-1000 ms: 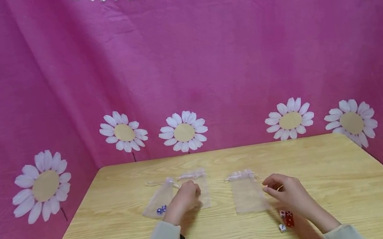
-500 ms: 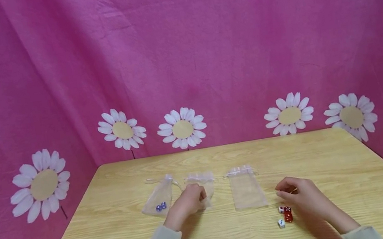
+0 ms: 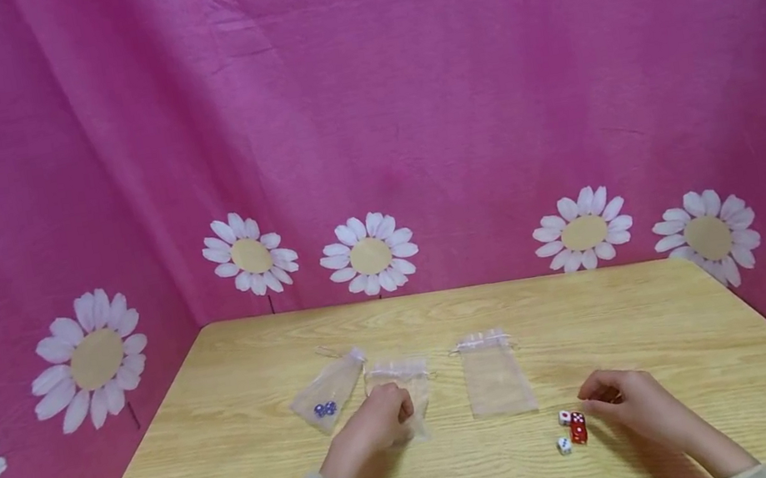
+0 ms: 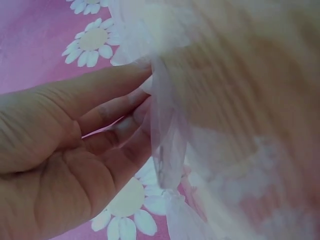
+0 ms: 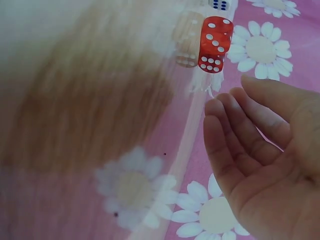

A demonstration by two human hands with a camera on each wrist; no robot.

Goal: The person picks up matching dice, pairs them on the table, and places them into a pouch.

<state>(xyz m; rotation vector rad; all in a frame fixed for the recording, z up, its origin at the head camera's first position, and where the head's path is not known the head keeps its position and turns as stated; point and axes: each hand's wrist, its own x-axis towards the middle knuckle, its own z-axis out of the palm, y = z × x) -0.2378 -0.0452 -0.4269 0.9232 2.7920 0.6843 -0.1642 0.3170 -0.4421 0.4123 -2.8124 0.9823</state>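
My left hand [image 3: 378, 419] pinches the near part of the middle sheer drawstring bag [image 3: 414, 390]. In the left wrist view the thumb and fingertips grip thin, see-through fabric [image 4: 170, 120]. To its left lies another sheer bag [image 3: 332, 387] with purple dice [image 3: 325, 409] inside. My right hand [image 3: 634, 400] hovers just right of the loose dice, its fingers loosely bent and holding nothing. Red dice [image 3: 578, 428] sit against each other there, with a white die [image 3: 564, 417] beside them and a second white die [image 3: 565, 445] nearer me. The right wrist view shows the red dice [image 5: 215, 42] beyond the fingertips.
A third sheer bag [image 3: 498, 380] lies flat between the middle bag and the dice. Everything rests on a wooden table [image 3: 238, 466]. A pink curtain [image 3: 405, 100] with printed daisies hangs along the back and sides.
My left hand has drawn the middle bag nearer to me. The right hand has moved right and toward me, from beside the third bag to beside the dice.
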